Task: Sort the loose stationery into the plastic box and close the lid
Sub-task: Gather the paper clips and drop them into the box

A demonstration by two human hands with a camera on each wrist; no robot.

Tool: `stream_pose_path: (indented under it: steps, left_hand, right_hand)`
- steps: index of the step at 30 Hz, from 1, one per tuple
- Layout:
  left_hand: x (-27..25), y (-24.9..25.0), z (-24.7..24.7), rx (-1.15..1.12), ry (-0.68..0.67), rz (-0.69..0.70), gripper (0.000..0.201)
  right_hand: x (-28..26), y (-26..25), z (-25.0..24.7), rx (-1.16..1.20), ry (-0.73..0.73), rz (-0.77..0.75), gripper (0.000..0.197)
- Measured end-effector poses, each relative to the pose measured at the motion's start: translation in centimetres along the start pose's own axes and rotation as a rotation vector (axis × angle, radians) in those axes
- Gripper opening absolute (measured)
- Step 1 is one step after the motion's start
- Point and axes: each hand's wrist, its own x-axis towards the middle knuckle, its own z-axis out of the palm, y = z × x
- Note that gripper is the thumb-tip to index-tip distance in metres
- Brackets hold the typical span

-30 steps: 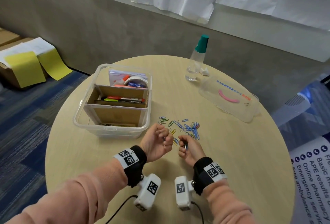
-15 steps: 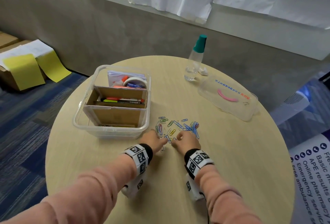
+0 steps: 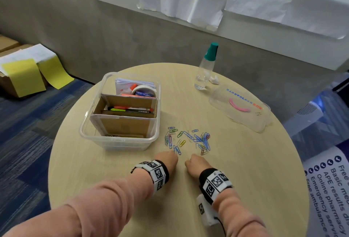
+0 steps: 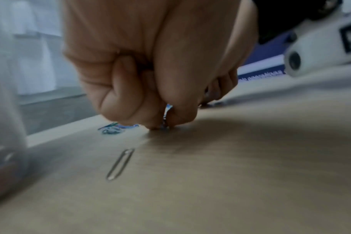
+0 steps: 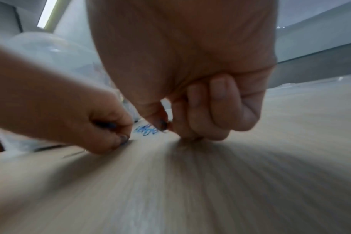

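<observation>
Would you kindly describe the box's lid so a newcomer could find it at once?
On the round table, look right of the plastic box, beyond the paper clips. The lid lies beside the spray bottle: clear plastic with a pink curved handle.

Loose peachy-pink sleeves (image 3: 105, 200) are worn on both arms, pushed up just short of the wrists. Each wrist is wrapped in a black band (image 3: 204, 175) with white blocks printed in black-and-white square marker codes (image 3: 216, 181). A chunky white camera housing (image 3: 204, 213) is strapped under the right wrist, and dark polish can be seen on the nails (image 5: 161, 125).
</observation>
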Motion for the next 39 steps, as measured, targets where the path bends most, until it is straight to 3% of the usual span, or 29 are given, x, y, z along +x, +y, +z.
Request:
stream_pose_path:
  steps: [2, 5, 8, 11, 15, 18, 22, 25, 28, 30, 34, 39]
  left_hand:
    - [-0.2, -0.3, -0.2, -0.072, -0.015, -0.011, 0.029]
    - [-0.8, -0.9, -1.2, -0.354, -0.004, -0.042, 0.03]
    - [-1.9, -1.7, -2.6, -1.094, -0.065, 0.014, 0.03]
    - [-2.8, -2.1, -3.9, -1.792, -0.265, -0.001, 0.03]
    - [-4.0, -2.0, -5.2, -2.076, -0.359, 0.028, 0.033]
    - [-5.0, -1.9, -6.4, -2.028, -0.349, 0.021, 0.038]
    - [-6.7, -2.8, -8.8, -1.841, -0.282, 0.132, 0.038]
    - [-7.6, -5.1, -11.2, -1.664, -0.024, 0.209, 0.044]
    - [-7.6, -8.6, -12.5, -1.243, 0.329, 0.224, 0.045]
    - [-7.2, -11.0, -12.3, -0.982, 0.428, 0.23, 0.042]
    - [-6.5, -14.7, -10.7, -0.644, 0.38, 0.23, 0.037]
    - [-6.2, -17.6, -9.5, -0.317, 0.281, 0.061, 0.027]
  right_hand:
    - [-0.8, 0.4, -0.5, 0.207, -0.063, -0.001, 0.029]
    - [-1.7, 1.9, -0.7, 0.949, -0.213, 0.041, 0.032]
    - [-2.7, 3.3, -0.5, 1.577, -0.283, 0.008, 0.027]
    - [-3.0, 3.4, -0.5, 1.745, -0.287, -0.064, 0.023]
    - [-2.9, 2.6, 0.1, 1.725, -0.227, -0.02, 0.048]
    - [-2.7, 1.9, 0.5, 1.674, -0.169, 0.093, 0.046]
    - [-2.5, 1.2, 1.0, 1.617, -0.172, 0.196, 0.032]
    - [-2.5, 0.9, 0.8, 1.56, -0.172, 0.208, 0.026]
    - [-2.8, 0.2, 0.0, 1.488, -0.181, 0.189, 0.023]
    - [-3.0, -0.5, -0.9, 1.457, -0.192, 0.163, 0.024]
    - [-4.0, -3.1, -3.3, 1.405, -0.269, 0.057, 0.024]
    - [-5.7, -7.9, -5.7, 1.274, -0.373, -0.098, 0.027]
